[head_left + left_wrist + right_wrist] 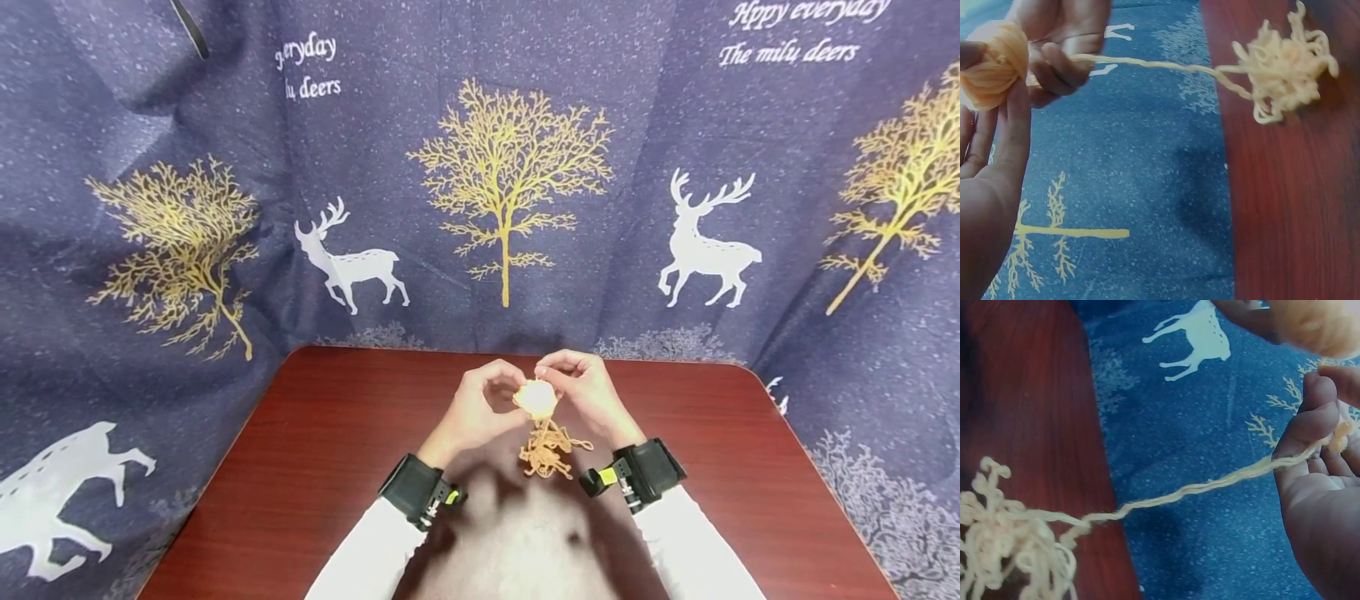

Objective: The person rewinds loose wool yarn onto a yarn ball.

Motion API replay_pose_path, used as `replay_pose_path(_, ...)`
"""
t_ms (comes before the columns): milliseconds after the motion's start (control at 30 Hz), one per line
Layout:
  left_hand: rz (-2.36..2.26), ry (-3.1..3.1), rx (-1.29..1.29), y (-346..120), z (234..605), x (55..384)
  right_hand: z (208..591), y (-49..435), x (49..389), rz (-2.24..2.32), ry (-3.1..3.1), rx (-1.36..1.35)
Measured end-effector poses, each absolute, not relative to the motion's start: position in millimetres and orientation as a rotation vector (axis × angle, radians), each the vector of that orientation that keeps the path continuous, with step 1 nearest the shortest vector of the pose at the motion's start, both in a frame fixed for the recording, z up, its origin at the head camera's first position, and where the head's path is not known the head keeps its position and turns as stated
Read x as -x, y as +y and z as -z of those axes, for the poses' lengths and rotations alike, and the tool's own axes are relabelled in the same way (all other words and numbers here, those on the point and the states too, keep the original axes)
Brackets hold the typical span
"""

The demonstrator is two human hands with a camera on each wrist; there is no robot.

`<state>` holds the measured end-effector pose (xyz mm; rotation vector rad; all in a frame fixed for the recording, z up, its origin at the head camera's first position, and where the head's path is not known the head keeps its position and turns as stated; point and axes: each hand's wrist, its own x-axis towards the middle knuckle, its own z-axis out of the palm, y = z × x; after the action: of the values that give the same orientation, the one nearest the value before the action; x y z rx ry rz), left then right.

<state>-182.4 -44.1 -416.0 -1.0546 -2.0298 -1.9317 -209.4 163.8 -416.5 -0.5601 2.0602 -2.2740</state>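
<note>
My left hand [476,410] holds a small ball of pale orange yarn [537,399] over the table, fingers and thumb around its side. In the left wrist view the wound ball [999,65] shows wraps running across one another. Close beside it, my right hand [588,390] grips a strand of the same yarn [1197,487] with curled fingers. From that hand the strand runs down to a loose, tangled heap of yarn [547,452], which lies on the table between the wrists. Part of the strand is hidden inside the right hand's fingers.
The reddish-brown wooden table [330,442] has rounded back corners. Behind it hangs a dark blue cloth [450,325] printed with white deer and golden trees. Black straps with small cameras sit on both wrists, such as the right wrist strap [651,471].
</note>
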Motion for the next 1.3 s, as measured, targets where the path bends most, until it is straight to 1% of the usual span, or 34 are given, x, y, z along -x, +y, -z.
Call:
replay_pose_path(233, 2.056, -1.897, 0.979, -44.7, 409.9, 183.1, 425.9, 159.4, 202.3, 2.238, 2.030, 0.622)
replay_pose_path(500, 2.084, -1.830, 0.718, -44.3, 409.8, 184.8, 430.0, 154.3, 188.4, 2.196, 2.042, 0.616)
replay_pose_path(667, 2.028, -1.790, 0.617, -44.0, 412.2, 186.3, 427.7, 152.8, 180.5, 2.121, 2.152, 0.625)
replay_pose_path(967, 1.883, -1.884, 0.506, -43.2, 414.2, 188.0, 421.8, 150.5, 175.7, 2.045, 2.304, 0.635)
replay_pose_path(1300, 1.885, -1.944, 0.448, -42.1, 419.1, 183.5, 418.5, 147.2, 171.7, 1.969, 2.415, 0.648)
